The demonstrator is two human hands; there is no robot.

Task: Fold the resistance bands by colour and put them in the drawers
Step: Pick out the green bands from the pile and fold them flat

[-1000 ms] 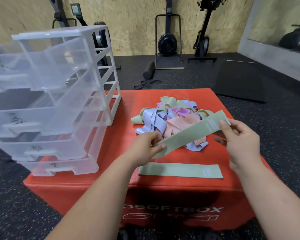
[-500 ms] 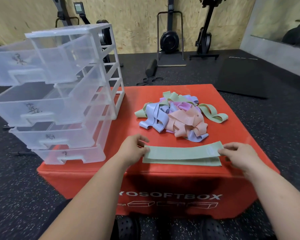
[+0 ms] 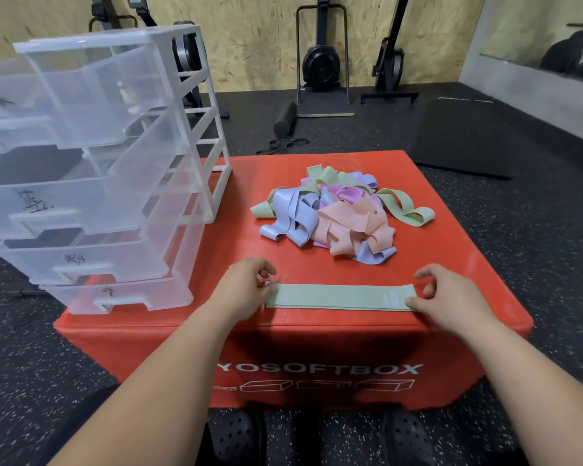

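The worktop (image 3: 451, 250) is a red padded box that fills the middle of the frame. White letters on its front face read "YOSOFTBOX", and the left forearm hides where the word starts. Outline drawings of boxes run below the lettering.

A clear plastic drawer unit (image 3: 115, 163) stands on the worktop's left side, with its four drawers pulled out toward the lower left. Each drawer front carries a black handwritten mark that is too scrawled to read.

A tangled pile of bands (image 3: 334, 216) in lilac, peach, pink and green lies right of centre.

Below the pile, a green band (image 3: 340, 297) lies flat along the worktop's near edge. It has a pale printed label near its right end, too small to read.

The left hand (image 3: 246, 287) has its curled fingers closed on the band's left end. The right hand (image 3: 451, 294) lays its thumb flat on the band's right end, with its other fingers loosely bent and lifted just above the worktop.
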